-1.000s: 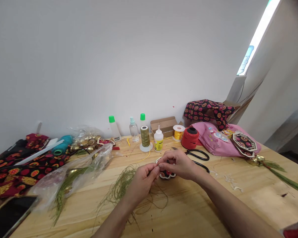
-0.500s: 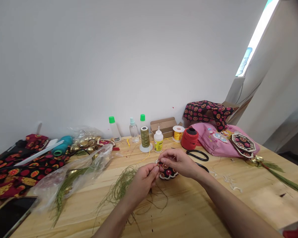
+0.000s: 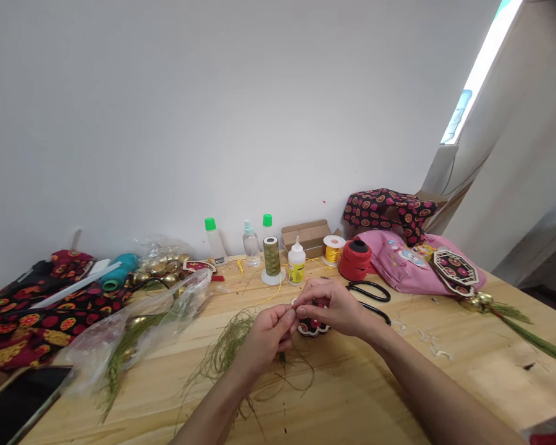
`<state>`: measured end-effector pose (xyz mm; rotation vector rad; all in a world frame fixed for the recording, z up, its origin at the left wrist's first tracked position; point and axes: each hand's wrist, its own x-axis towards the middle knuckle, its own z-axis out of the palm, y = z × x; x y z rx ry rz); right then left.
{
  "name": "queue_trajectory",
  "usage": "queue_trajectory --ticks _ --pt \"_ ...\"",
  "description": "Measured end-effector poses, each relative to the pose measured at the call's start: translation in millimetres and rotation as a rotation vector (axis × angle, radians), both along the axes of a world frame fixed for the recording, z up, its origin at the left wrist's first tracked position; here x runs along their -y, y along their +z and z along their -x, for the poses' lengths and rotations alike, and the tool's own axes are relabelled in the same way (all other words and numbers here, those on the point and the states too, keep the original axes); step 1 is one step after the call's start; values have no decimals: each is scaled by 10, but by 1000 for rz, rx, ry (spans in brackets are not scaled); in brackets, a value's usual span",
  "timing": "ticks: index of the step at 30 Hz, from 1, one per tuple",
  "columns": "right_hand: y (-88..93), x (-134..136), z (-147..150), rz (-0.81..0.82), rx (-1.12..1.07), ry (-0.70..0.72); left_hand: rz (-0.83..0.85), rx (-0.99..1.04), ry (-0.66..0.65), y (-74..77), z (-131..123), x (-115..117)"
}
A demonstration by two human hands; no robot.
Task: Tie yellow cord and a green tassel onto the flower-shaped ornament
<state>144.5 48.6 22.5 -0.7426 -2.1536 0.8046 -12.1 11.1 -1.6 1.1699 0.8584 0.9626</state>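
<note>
My left hand (image 3: 269, 337) and my right hand (image 3: 331, 307) meet fingertip to fingertip over the table, both closed in a pinch. Whatever lies between the fingertips is hidden or too fine to make out. Under my right hand, partly covered, rests a scalloped ornament (image 3: 312, 326) with a pale rim and dark patterned fabric. A loose heap of olive-green thread (image 3: 231, 340) spreads beside and beneath my left hand, with stray strands curling across the wood below it. Black-handled scissors (image 3: 375, 292) lie just beyond my right wrist, their blades out of sight.
Behind the hands stand a glue bottle (image 3: 296, 264), an olive thread spool (image 3: 272, 258), a yellow cord spool (image 3: 333, 248) and a red yarn cone (image 3: 354, 261). At right, an octagonal ornament (image 3: 454, 271) rests on a pink cloth (image 3: 408, 272). A phone (image 3: 21, 402) lies at left near a plastic bag (image 3: 115, 340).
My right fingers have drawn in closer to my left fingertips and cover more of the scalloped ornament's upper left. The things around stay in place.
</note>
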Motion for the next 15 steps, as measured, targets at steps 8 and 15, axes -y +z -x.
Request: queue_trajectory --ticks 8,15 --pt "-80 -49 -17 -141 79 -1 -72 -151 0 -38 14 7" --pt "-41 -27 -33 -95 149 -44 -181 -354 54 -86 45 -8"
